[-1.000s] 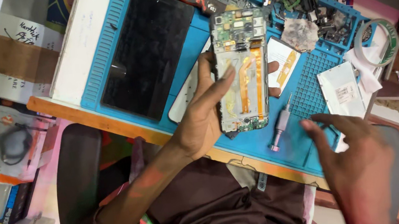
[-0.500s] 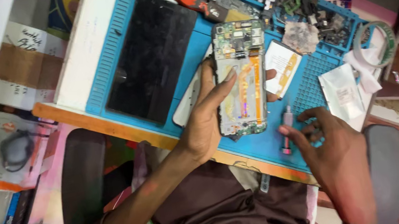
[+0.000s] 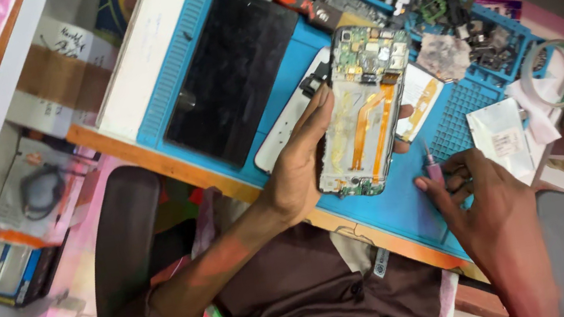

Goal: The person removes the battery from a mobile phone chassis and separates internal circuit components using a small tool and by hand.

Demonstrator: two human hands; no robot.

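Your left hand (image 3: 300, 174) is clamped round the opened phone (image 3: 364, 111), held just above the blue mat (image 3: 394, 201). To the phone's right, your right hand (image 3: 487, 194) pinches a small screwdriver (image 3: 434, 170). Steady the phone; keep the tip upright.

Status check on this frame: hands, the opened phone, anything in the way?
Left hand grips opened phone, held above the blue mat. Right hand pinches a small screwdriver, tip up, beside the phone. Loose parts and black screen panel lie clear.
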